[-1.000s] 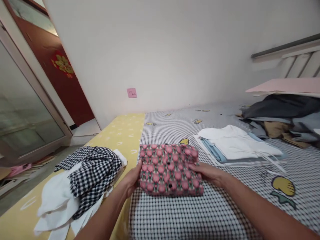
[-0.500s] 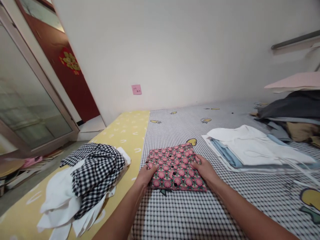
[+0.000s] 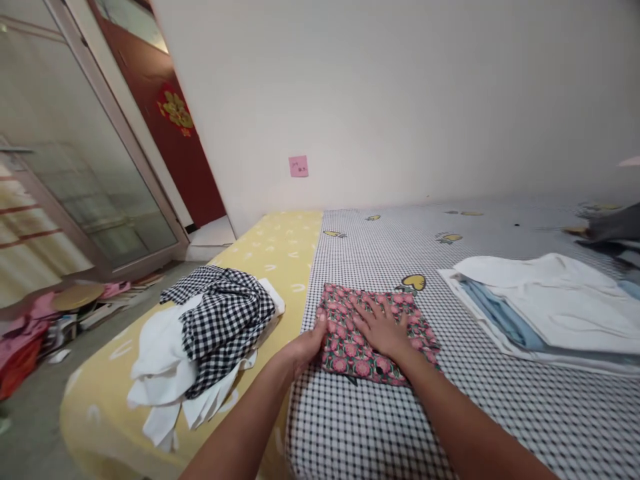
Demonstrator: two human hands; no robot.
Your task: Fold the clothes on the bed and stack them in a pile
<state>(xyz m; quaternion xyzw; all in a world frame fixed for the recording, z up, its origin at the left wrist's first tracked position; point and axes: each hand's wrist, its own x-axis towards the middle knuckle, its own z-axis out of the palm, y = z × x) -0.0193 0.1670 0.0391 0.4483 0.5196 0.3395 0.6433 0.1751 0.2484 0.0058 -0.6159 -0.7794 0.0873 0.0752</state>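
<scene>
Garment (image 3: 349, 349), pink-flowered on a dark ground, lies folded into a flat, roughly square bundle on the checked sheet (image 3: 360, 430), close to the edge of the yellow sheet (image 3: 285, 237). Its near right side is a little uneven, and a dark button shows near the front edge, beside the wrist.

The right hand (image 3: 384, 330) rests palm down on top of the garment, fingers spread and clasping nothing. The left hand (image 3: 306, 343) is at the garment's left edge, thumb up against the cloth; its other fingers are mostly hidden, so I cannot tell whether they pinch the edge or only touch it.

Left of the hands, on the yellow sheet, a loose heap joins a black-and-white checked cloth (image 3: 227, 327) and a white cloth (image 3: 163, 353), the checked one partly over the white. To the right, well apart from the garment, a flat stack has a white piece (image 3: 560, 303) on top and a blue piece (image 3: 503, 320) under it. Farther back, dark cloth (image 3: 617, 230) is cut off by the right border. A pink note (image 3: 299, 167) is stuck to the wall (image 3: 400, 100) behind the bed.
</scene>
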